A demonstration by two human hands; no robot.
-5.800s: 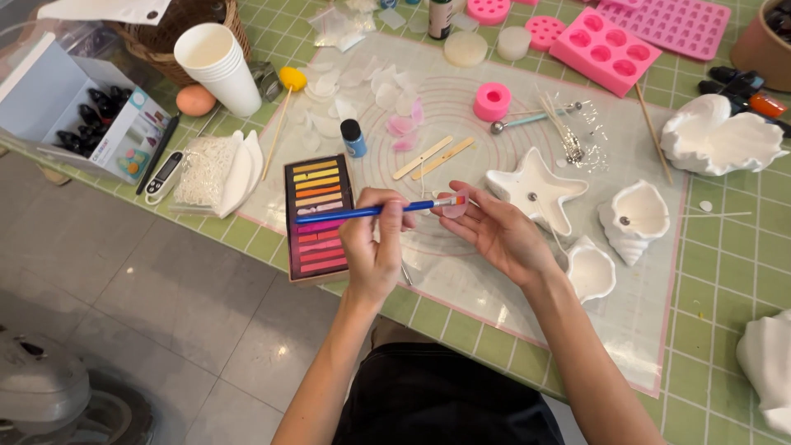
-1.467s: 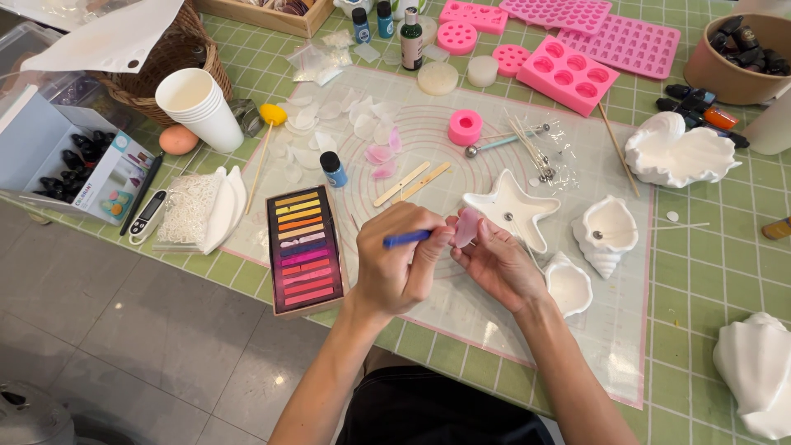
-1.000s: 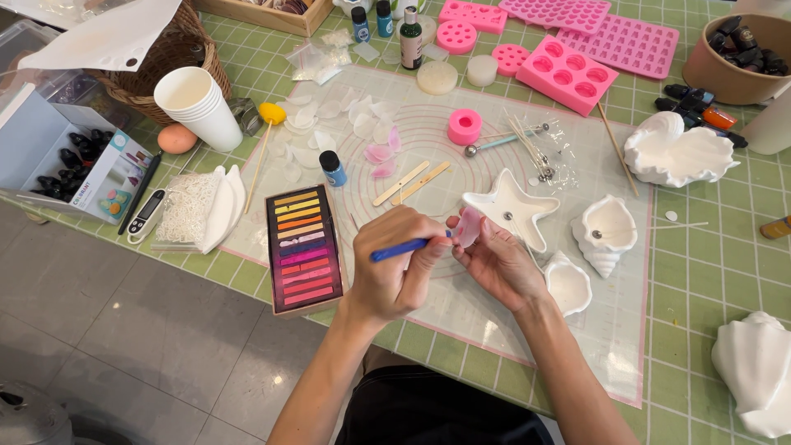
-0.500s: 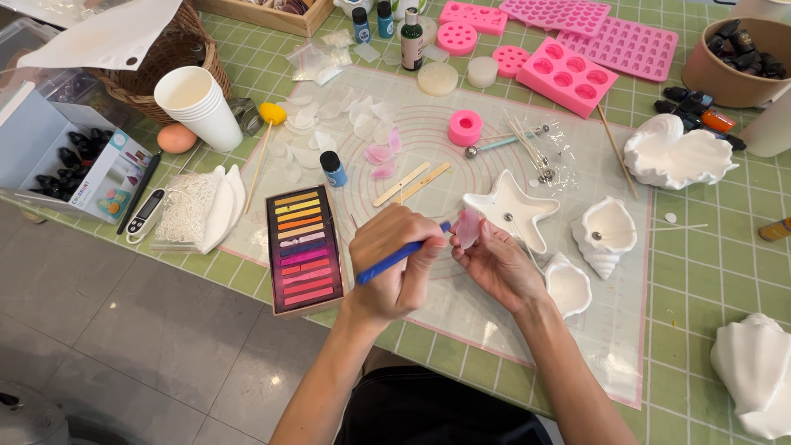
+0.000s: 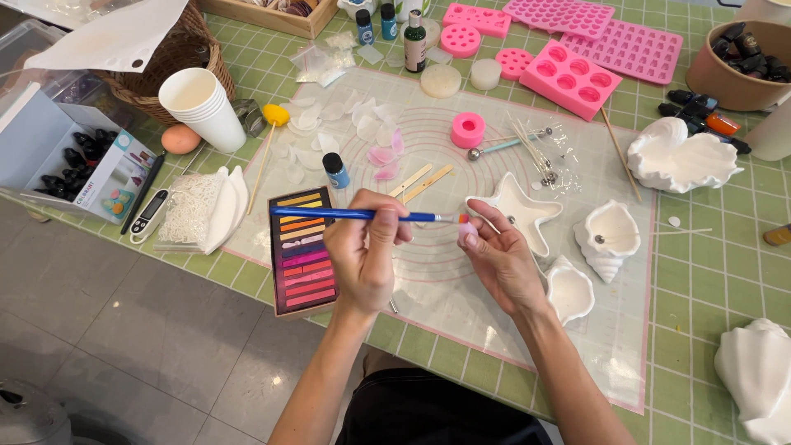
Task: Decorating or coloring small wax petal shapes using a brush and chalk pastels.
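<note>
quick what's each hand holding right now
Left hand: closed on a blue paintbrush.
Right hand: pinching a small pale pink piece at the brush tip.

Small piece point(image 5: 466, 234) mostly hidden in right hand's point(image 5: 503, 259) fingers, white shell point(image 5: 754, 381) cut off at edge

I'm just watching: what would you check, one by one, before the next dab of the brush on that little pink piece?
1. Left hand grips the blue brush: ok.
2. Brush tip meets the small pink piece: ok.
3. Right hand pinches the piece firmly: cannot tell, fingers hide it.
4. Colour palette lies beside the left hand: ok.
5. Star-shaped white dish sits apart from the brush: ok.
</note>
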